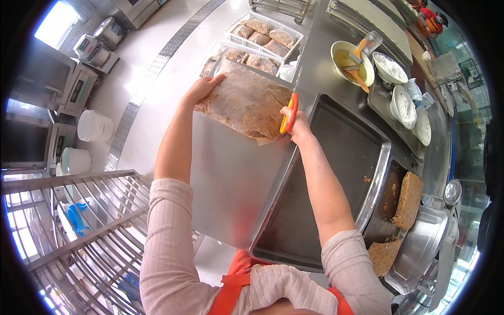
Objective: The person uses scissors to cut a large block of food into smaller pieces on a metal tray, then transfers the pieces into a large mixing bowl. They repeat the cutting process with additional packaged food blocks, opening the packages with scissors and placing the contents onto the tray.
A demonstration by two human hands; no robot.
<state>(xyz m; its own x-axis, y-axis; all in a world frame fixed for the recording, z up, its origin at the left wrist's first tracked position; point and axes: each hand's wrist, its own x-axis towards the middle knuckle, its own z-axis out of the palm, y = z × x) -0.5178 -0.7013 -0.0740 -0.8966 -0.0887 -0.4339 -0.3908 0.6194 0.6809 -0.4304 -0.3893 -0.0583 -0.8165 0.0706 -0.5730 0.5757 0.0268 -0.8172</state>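
Note:
A flat plastic bag with brown filling (252,102) lies across the far part of the steel worktop (232,161). My left hand (204,88) grips the bag's left edge, thumb on top. At its right edge my right hand (296,123) holds scissors with red and yellow handles (290,113); their blades are hidden. Right of the bag is a large dark baking tray (334,157) with some crumbs. Beyond the bag stand two white plastic baskets (293,49) (208,59) with more filled bags (258,26).
A bowl with yellow liquid and brushes (336,63), bowls of white powder (403,106) and a tray with brown slabs (407,201) stand to the right. At lower left is a metal rack (78,244). White buckets (94,126) stand on the floor. A person (432,21) is at the far upper right.

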